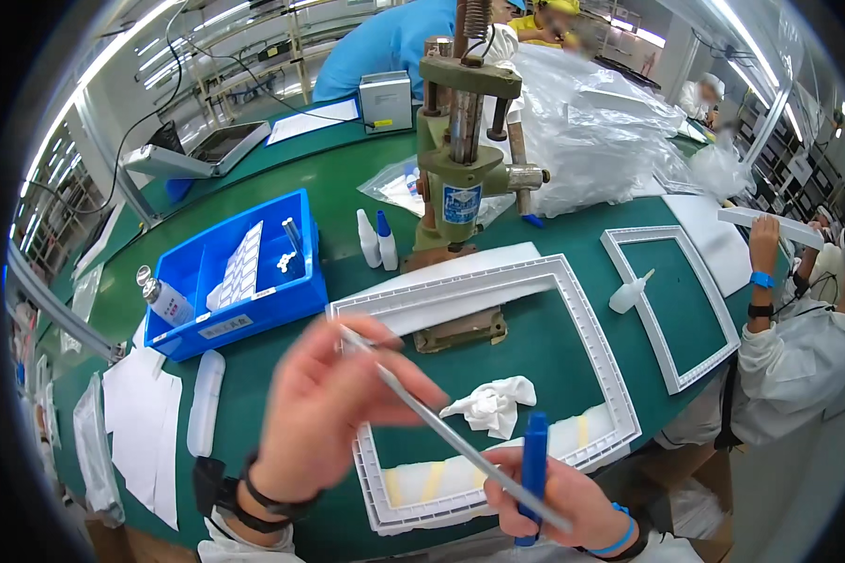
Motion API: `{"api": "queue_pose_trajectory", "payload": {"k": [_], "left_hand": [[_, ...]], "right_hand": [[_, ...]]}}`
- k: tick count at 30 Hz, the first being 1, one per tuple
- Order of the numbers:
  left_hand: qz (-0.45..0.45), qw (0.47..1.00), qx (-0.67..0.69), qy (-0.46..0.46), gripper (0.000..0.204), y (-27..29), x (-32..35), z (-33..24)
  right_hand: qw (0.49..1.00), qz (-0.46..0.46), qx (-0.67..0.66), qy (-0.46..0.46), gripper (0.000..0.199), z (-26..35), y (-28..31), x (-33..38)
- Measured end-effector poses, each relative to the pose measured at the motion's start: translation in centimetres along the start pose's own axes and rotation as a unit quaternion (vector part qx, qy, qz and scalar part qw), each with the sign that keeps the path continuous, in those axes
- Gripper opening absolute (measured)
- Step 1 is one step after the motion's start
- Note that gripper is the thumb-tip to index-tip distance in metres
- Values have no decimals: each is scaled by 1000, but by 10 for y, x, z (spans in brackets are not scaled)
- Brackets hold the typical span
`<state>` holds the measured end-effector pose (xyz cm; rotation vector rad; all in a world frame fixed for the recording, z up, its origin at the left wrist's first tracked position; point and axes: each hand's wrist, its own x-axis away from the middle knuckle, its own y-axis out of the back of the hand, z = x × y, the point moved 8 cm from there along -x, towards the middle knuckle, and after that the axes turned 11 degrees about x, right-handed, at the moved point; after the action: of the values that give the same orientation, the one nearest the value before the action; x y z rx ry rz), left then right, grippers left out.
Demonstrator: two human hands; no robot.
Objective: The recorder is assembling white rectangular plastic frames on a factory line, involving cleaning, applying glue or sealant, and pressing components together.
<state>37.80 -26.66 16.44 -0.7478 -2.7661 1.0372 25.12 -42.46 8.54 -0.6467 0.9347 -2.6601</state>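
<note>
A long, thin grey strip [422, 413] slants from upper left to lower right above the table. My left hand [333, 403], slightly blurred, pinches its upper end between closed fingers. My right hand [563, 502] is closed round an upright blue pen-shaped tool [533, 469]; the strip's lower end crosses in front of these fingers, and whether they grip it too is unclear. Beneath both hands a large white rectangular frame [591, 347] lies on the green table [347, 206]. A crumpled white cloth [498, 403] sits inside the frame's opening.
A green hand press [460, 169] stands behind the frame. To its left are two small bottles [377, 242] and a blue divided bin [225, 328]. On the right lie another white frame [671, 347] and a small dropper bottle [629, 295]. A co-worker [798, 347] works at the right.
</note>
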Motion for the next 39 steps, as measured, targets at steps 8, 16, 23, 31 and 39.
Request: {"api": "queue_pose_trajectory", "payload": {"k": [8,16,23,31,39], "left_hand": [[-160,967,-32,-194,38,70,0,-87],[-123,970,-87,-189,34,49,-1,-72],[-106,974,-82,-184,35,50,-2,-72],[-90,986,-67,-124,26,33,1,-51],[95,982,-64,151,15,-48,44,70]], "right_hand": [[964,17,260,-51,38,9,4,21],[924,20,383,-8,35,12,12,19],[938,19,345,-19,34,10,15,17],[943,-98,315,53,50,41,28,22],[934,12,335,126,32,22,5,24]]}}
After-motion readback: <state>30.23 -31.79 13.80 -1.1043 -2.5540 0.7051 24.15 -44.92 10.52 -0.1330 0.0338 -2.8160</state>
